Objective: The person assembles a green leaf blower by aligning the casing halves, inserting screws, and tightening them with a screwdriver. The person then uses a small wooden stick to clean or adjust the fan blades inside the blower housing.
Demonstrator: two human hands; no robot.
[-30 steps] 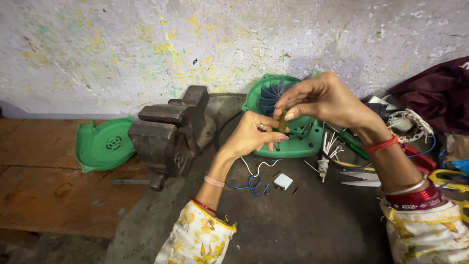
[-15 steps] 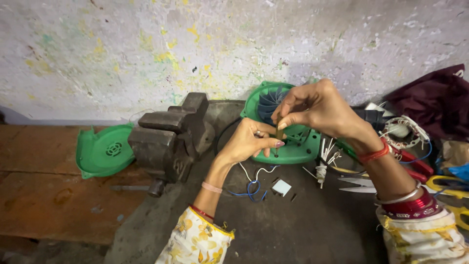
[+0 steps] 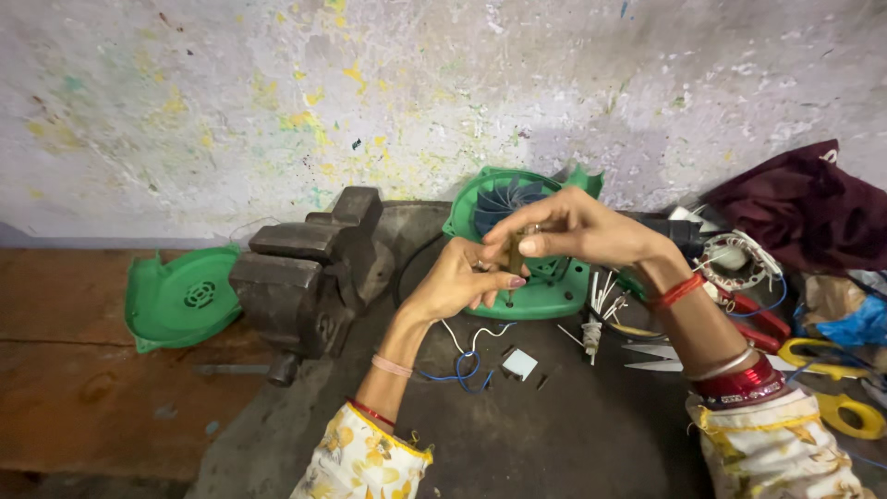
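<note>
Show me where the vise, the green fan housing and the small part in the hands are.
vise (image 3: 296, 277), head view, on its dark body.
green fan housing (image 3: 554, 296), head view, on its lower rim.
small part (image 3: 516, 251), head view, on its brownish middle.

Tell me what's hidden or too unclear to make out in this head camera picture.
- Small brownish part, head view: mostly wrapped by the fingers of the left hand and right hand; its kind is unclear.
- Green fan housing, head view: its middle is behind both hands.
- Yellow-handled scissors, head view: cut off by the right edge.
- Bench vise, head view: its front handle lies in shadow.

Soft even daylight; sharp; faint shadows
</note>
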